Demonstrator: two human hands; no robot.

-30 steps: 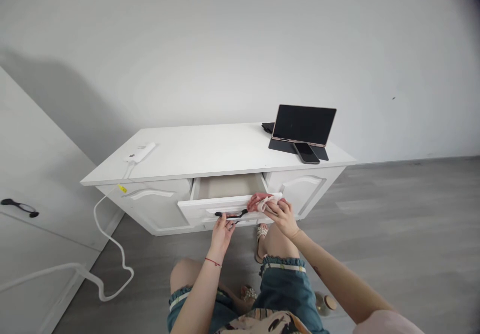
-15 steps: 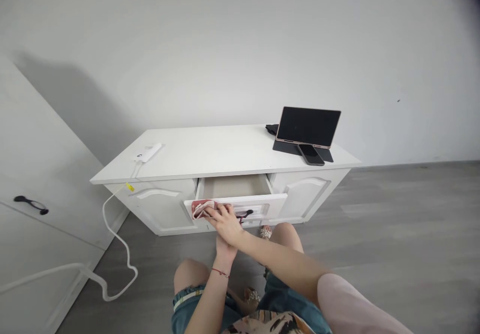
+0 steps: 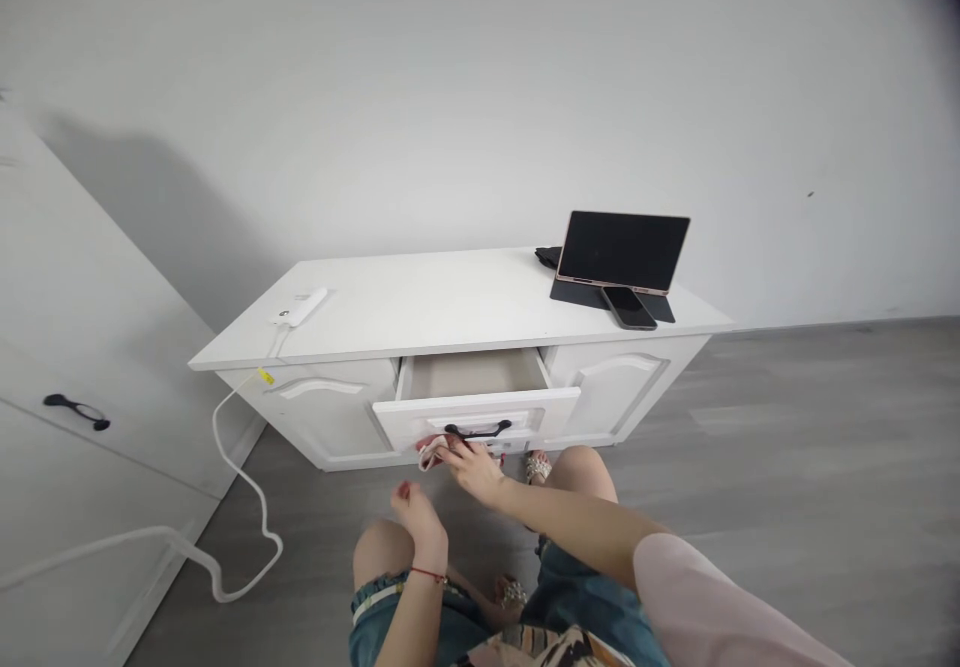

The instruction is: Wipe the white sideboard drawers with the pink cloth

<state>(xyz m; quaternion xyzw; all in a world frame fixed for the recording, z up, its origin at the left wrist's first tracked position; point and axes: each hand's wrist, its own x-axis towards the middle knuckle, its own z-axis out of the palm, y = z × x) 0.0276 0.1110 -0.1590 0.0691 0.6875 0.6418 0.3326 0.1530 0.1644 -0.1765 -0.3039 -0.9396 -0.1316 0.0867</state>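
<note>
Hands: your right hand [image 3: 472, 464] presses a soft, light pink cloth [image 3: 429, 453], bunched under the fingers, against the open drawer [image 3: 475, 417] front's lower edge; your left hand [image 3: 417, 515] hangs loosely curled, empty.

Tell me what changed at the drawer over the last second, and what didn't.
The right hand carried the pink cloth from the right end of the drawer front, across to the left along its top, then down to its lower edge. The left hand let go of the black handle and drew back, empty. The drawer stayed open; tablet and phone unmoved.
</note>
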